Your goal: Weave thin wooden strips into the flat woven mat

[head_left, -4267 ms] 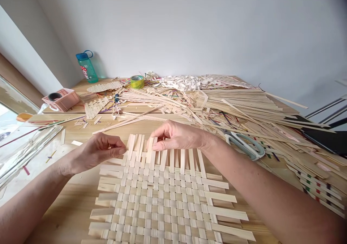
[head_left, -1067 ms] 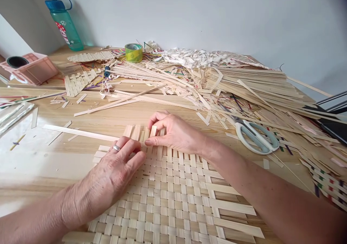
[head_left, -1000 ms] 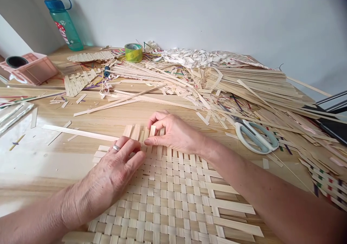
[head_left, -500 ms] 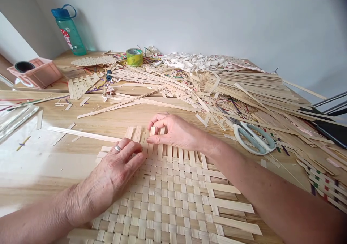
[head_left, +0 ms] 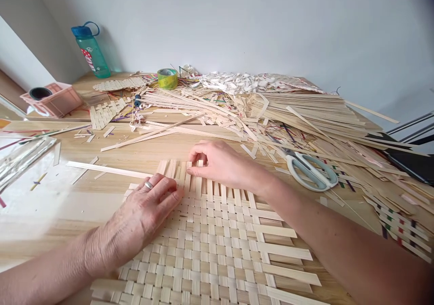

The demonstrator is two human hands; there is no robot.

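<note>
A mat (head_left: 210,246) of pale, flat wood strips in a checkered weave lies before me, loose strip ends sticking out along its far and right edges. My left hand (head_left: 149,210), wearing a ring, rests on the mat's far left part with its fingers curled down. A long pale strip (head_left: 108,169) runs from the left to beneath these fingers. At the far edge, my right hand (head_left: 220,164) has its thumb and fingers closed around an upright strip end (head_left: 200,164). Its fingertips partly hide which strips they touch.
White-handled scissors (head_left: 312,171) lie to the right. Behind are loose strips (head_left: 305,110), a tape roll (head_left: 167,78) and white curled shavings (head_left: 237,82). A teal bottle (head_left: 93,56) and a pink basket (head_left: 56,101) stand at the back left. A plastic sheet (head_left: 27,160) lies left.
My right hand has shifted slightly right along the far edge, and a strip end standing between its fingers has lowered. My left hand stays in place. The view has shifted a little.
</note>
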